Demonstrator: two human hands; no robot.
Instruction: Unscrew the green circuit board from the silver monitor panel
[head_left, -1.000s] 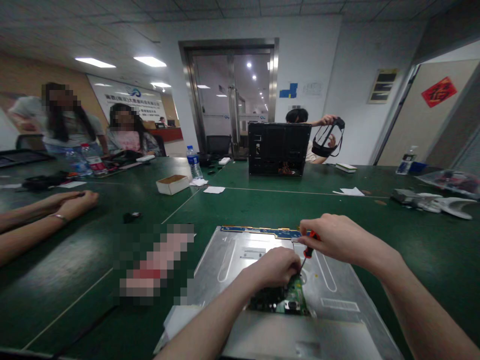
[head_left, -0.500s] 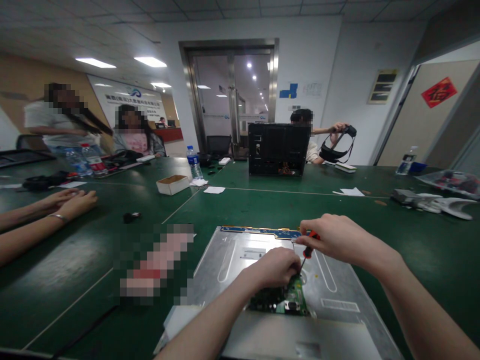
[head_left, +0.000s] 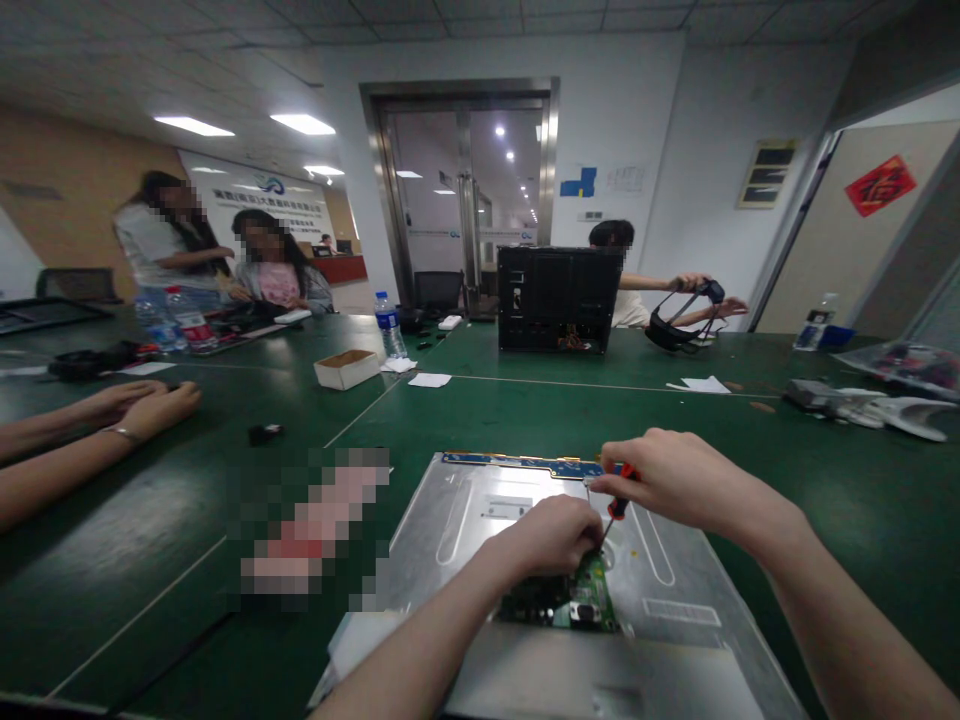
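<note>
A silver metal panel (head_left: 465,510) lies flat on the green table (head_left: 525,415) in front of me, with a green circuit board (head_left: 581,600) mounted near its front edge. My left hand (head_left: 551,535) is closed, its fingers pressed on the board's far end. My right hand (head_left: 667,480) is closed round the red-and-black handle of a screwdriver (head_left: 616,507), held upright with its tip down at the board beside my left fingers. A blue strip (head_left: 517,462) runs along the panel's far edge.
Another person's forearms (head_left: 97,420) rest on the table at left. A black monitor back (head_left: 559,298), a cardboard box (head_left: 345,368), a water bottle (head_left: 388,325), papers and a small black object (head_left: 262,433) stand farther off. People sit or stand behind the table; one holds a headset (head_left: 679,318).
My hands and the screwdriver have hardly moved. The person behind the monitor lowered the headset toward the table. The standing person at far left stepped to the right.
</note>
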